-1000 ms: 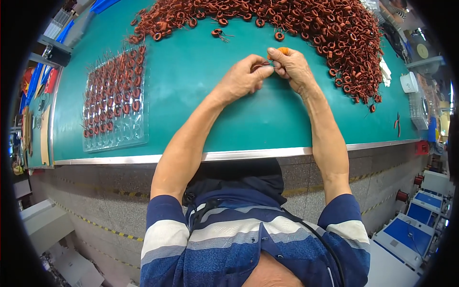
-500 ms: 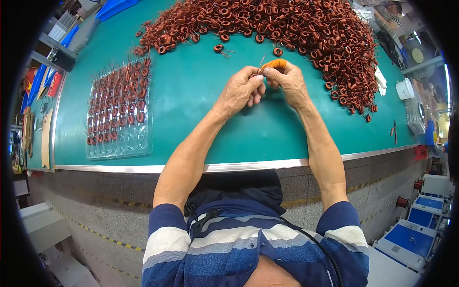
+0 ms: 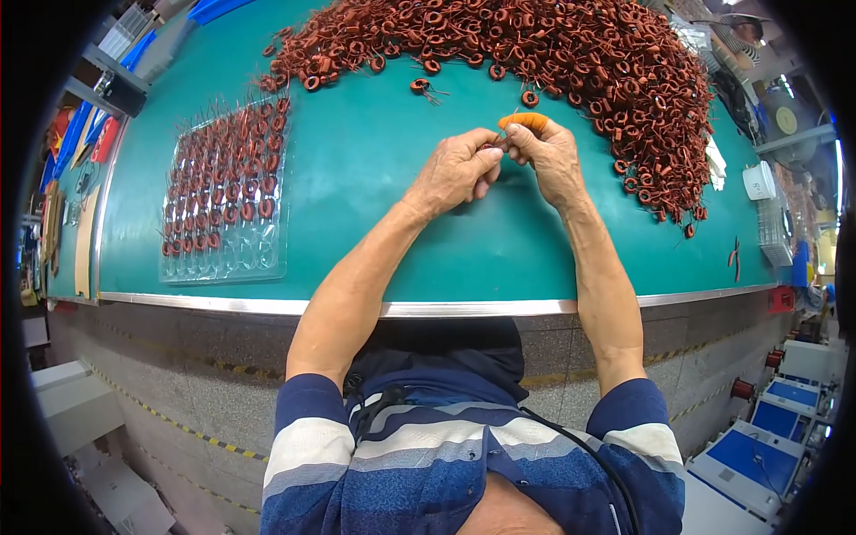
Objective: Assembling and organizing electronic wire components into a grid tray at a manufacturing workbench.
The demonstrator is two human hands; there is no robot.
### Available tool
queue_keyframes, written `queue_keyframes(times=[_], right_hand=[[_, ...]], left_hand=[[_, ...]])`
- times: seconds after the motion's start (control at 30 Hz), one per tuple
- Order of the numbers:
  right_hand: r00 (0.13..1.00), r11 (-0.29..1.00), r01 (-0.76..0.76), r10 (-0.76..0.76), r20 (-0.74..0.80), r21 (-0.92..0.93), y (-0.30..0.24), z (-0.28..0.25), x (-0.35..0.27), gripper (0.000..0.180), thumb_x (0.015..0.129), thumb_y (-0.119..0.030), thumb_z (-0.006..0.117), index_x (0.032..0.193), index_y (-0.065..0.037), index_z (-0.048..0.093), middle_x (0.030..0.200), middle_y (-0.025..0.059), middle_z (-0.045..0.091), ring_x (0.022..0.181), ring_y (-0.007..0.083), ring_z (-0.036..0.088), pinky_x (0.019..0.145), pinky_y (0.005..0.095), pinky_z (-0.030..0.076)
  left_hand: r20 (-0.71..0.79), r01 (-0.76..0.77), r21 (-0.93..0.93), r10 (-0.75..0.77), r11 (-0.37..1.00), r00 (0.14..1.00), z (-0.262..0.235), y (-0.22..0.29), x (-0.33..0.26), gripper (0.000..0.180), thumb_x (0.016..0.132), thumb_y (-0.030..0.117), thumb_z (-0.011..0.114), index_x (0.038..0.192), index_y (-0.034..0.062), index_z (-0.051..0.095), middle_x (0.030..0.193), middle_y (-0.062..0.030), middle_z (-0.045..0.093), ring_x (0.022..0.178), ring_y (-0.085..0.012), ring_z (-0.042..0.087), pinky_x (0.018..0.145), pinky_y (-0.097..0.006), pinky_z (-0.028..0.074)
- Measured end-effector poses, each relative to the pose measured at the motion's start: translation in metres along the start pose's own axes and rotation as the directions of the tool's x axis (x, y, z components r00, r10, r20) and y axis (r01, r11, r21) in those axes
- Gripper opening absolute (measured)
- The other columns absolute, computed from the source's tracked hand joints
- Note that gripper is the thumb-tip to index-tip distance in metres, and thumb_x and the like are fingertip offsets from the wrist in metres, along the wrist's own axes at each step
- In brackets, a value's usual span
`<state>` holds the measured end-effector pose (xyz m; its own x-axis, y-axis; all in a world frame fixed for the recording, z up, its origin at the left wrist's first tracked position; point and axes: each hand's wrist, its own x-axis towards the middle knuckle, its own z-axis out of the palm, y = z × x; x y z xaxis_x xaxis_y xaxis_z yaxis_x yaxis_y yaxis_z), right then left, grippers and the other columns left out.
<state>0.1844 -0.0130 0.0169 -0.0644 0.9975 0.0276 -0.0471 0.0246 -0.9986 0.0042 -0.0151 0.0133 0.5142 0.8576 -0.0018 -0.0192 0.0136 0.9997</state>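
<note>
My left hand (image 3: 456, 171) and my right hand (image 3: 553, 160) meet over the green table. Both are closed, fingertips pinched together around a small copper-wound ring coil (image 3: 502, 144). Most of this coil is hidden by the fingers; a thin wire end sticks up from it. An orange cover (image 3: 523, 120) wraps my right index finger. Beyond my hands, a single ring coil (image 3: 419, 86) with splayed wire leads lies apart from the big pile of coils (image 3: 535, 45). To the left, a clear plastic tray (image 3: 239, 260) holds rows of upright coils, with some bare pockets along its near side.
Red-handled pliers (image 3: 734, 259) lie near the table's right front corner. A white tub (image 3: 759, 181) and a clear plastic box (image 3: 774, 232) stand at the right edge. The metal table edge (image 3: 481, 308) runs beneath my forearms. Someone else (image 3: 744, 40) is partly visible at the far right.
The whole view has shifted slightly, so the table's things sit a little further right. My hands remain together on the coil, with a small change in how the fingers pinch.
</note>
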Motion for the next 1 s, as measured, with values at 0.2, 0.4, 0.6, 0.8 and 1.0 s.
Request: queue_keyframes(times=[0.2, 0.4, 0.6, 0.8, 1.0], right_hand=[[0.999, 1.000, 0.013, -0.014, 0.039, 0.004, -0.005, 0.004, -0.002, 0.020, 0.091, -0.017, 0.063, 0.102, -0.001, 0.068, 0.077, 0.0018, 0.064, 0.067, 0.0057, 0.053, 0.060, 0.0194, 0.042], [0.998, 1.000, 0.024, -0.024, -0.060, 0.008, 0.000, 0.004, 0.001, 0.030, 0.095, -0.029, 0.059, 0.099, 0.000, 0.068, 0.070, -0.0007, 0.059, 0.064, 0.0061, 0.054, 0.057, 0.0184, 0.041], [0.990, 0.964, -0.137, 0.137, -0.014, -0.229, -0.010, -0.002, -0.001, 0.036, 0.088, -0.038, 0.067, 0.087, -0.002, 0.067, 0.068, 0.0002, 0.059, 0.053, 0.0055, 0.053, 0.046, 0.0186, 0.037], [0.984, 0.980, -0.170, 0.175, 0.044, -0.102, -0.010, 0.002, -0.002, 0.024, 0.087, -0.024, 0.069, 0.088, -0.001, 0.065, 0.069, 0.0005, 0.061, 0.053, 0.0053, 0.053, 0.045, 0.0181, 0.038], [0.943, 0.943, -0.324, 0.315, 0.108, 0.080, -0.003, -0.014, 0.004, 0.023, 0.085, -0.023, 0.071, 0.086, -0.001, 0.064, 0.069, 0.0017, 0.060, 0.054, 0.0056, 0.053, 0.045, 0.0174, 0.038]], left_hand=[[0.059, 0.019, 0.113, -0.026, 0.993, 0.998, -0.004, 0.001, -0.001, 0.025, 0.097, 0.021, 0.049, 0.108, 0.0010, 0.059, 0.067, -0.0001, 0.055, 0.053, -0.0059, 0.050, 0.044, -0.021, 0.039], [-0.031, 0.076, 0.101, -0.073, 0.992, 0.997, 0.000, -0.002, 0.001, 0.024, 0.095, 0.021, 0.050, 0.101, -0.0003, 0.060, 0.065, -0.0015, 0.056, 0.050, -0.0082, 0.052, 0.043, -0.024, 0.040], [-0.159, 0.039, 0.035, -0.033, 0.999, 0.987, 0.000, -0.006, 0.001, 0.024, 0.094, 0.021, 0.051, 0.098, -0.0006, 0.060, 0.066, -0.0037, 0.060, 0.050, -0.0094, 0.056, 0.042, -0.025, 0.043], [-0.145, -0.135, 0.442, 0.219, 0.887, 0.965, 0.002, -0.015, 0.003, 0.024, 0.094, 0.018, 0.053, 0.108, -0.0013, 0.057, 0.070, -0.0056, 0.059, 0.055, -0.0134, 0.056, 0.050, -0.028, 0.046], [-0.025, -0.212, 0.380, 0.239, 0.900, 0.971, -0.005, -0.001, 0.002, 0.022, 0.091, 0.015, 0.060, 0.108, 0.0021, 0.055, 0.073, -0.0064, 0.057, 0.063, -0.0158, 0.056, 0.057, -0.032, 0.047]])
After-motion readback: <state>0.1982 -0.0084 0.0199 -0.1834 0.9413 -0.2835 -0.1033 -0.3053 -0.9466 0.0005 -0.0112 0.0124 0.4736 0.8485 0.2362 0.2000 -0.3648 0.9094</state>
